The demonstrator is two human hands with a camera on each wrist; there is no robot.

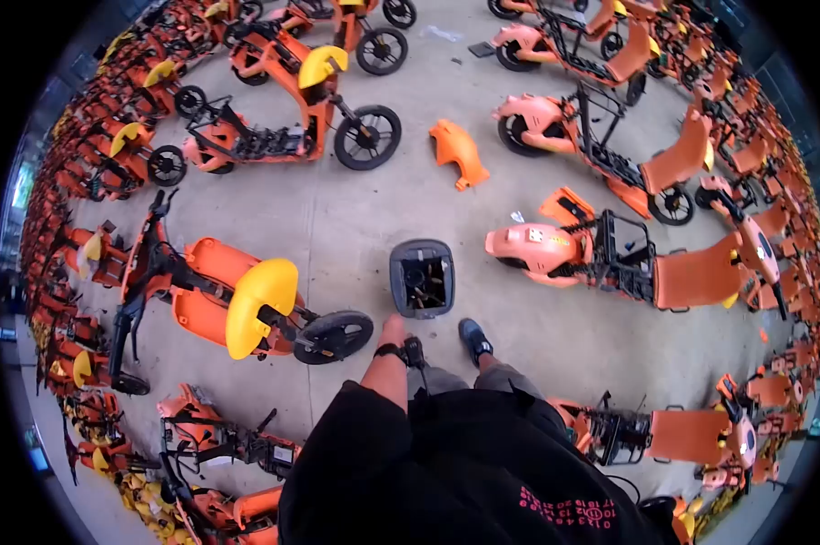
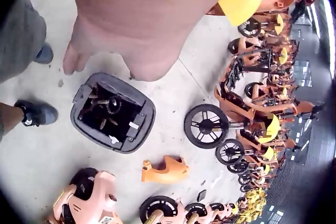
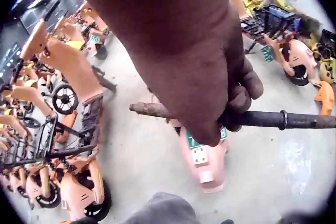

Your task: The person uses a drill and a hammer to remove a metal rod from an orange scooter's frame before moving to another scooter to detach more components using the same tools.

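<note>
The rod (image 3: 262,119) is gripped in the right hand (image 3: 205,82); stiffness is expected, mid-length hold advised; left hand (image 2: 126,35) empty.

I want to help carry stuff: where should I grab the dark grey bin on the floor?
Probably take the dark grey bin by its rim on two opposite sides, from above: it sits open side up, with its rim exposed all round.
</note>
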